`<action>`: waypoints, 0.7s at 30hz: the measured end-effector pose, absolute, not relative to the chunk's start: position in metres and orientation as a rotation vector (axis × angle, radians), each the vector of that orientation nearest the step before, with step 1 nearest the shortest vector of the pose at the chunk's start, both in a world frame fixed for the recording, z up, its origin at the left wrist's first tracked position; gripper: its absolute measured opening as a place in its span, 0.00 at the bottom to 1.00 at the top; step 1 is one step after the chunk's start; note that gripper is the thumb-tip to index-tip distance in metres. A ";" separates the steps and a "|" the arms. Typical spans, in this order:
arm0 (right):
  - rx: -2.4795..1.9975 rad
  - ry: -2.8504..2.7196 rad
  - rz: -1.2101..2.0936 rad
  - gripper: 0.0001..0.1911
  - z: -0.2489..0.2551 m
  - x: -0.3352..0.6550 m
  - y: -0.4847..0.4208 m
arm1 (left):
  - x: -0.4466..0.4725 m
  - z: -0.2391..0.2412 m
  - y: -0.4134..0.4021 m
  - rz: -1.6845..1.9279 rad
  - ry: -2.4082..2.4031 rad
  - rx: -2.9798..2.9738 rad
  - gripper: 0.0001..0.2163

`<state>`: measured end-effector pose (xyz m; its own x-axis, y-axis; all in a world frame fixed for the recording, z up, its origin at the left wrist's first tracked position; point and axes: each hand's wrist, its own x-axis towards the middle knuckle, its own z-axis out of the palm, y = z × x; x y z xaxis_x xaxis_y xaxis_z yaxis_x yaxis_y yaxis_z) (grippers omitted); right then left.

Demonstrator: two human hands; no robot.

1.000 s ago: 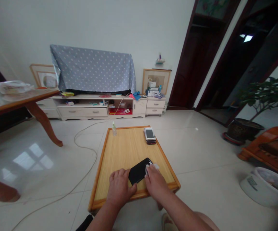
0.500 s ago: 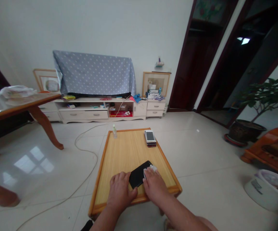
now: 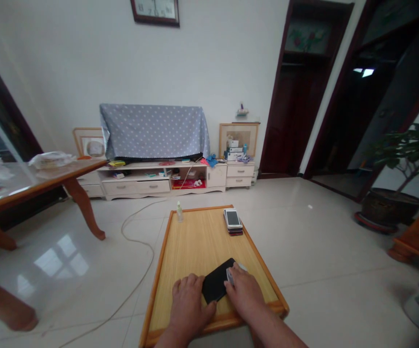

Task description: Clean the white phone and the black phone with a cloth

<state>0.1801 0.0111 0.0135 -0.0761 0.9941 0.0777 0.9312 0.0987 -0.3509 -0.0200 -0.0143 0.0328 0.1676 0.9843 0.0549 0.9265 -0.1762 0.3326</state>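
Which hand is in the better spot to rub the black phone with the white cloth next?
Probably the right hand: its fingers have the white cloth at the black phone. The left hand is at the phone's other end, seemingly steadying it, with no cloth visible.

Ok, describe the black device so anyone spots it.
Find the low, pale-topped table. At its near end, the black device lies between the left hand and right hand. Its dark face sets it apart from the white-topped stack farther back.

Left grip [image 3: 190,300] palm-down, thumb splayed; right grip [image 3: 244,291] fingers bent.
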 end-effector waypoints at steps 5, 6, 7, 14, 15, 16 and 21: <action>-1.947 -2.062 0.228 0.15 0.020 0.182 0.009 | -0.017 0.029 -0.010 0.403 1.898 2.183 0.31; -1.940 -2.059 0.233 0.14 0.022 0.183 0.010 | -0.017 0.029 -0.009 0.400 1.925 2.168 0.32; -1.928 -2.058 0.240 0.14 0.024 0.183 0.010 | -0.016 0.029 -0.009 0.387 1.951 2.155 0.33; -1.910 -2.023 0.258 0.10 0.023 0.183 0.016 | -0.013 0.036 -0.008 0.275 1.981 2.124 0.24; -1.901 -2.021 0.261 0.10 0.022 0.183 0.016 | -0.013 0.036 -0.007 0.283 1.986 2.117 0.23; -1.896 -2.017 0.265 0.10 0.021 0.184 0.017 | -0.012 0.036 -0.007 0.290 1.994 2.109 0.23; -1.908 -1.960 0.269 0.09 0.019 0.188 0.017 | -0.007 0.040 -0.008 0.248 2.055 2.033 0.25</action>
<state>0.1880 0.0175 0.0188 0.0033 0.9898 0.1421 0.9150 0.0544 -0.3997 -0.0071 -0.0077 0.0401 -0.0038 0.9987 -0.0505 0.9580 0.0181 0.2862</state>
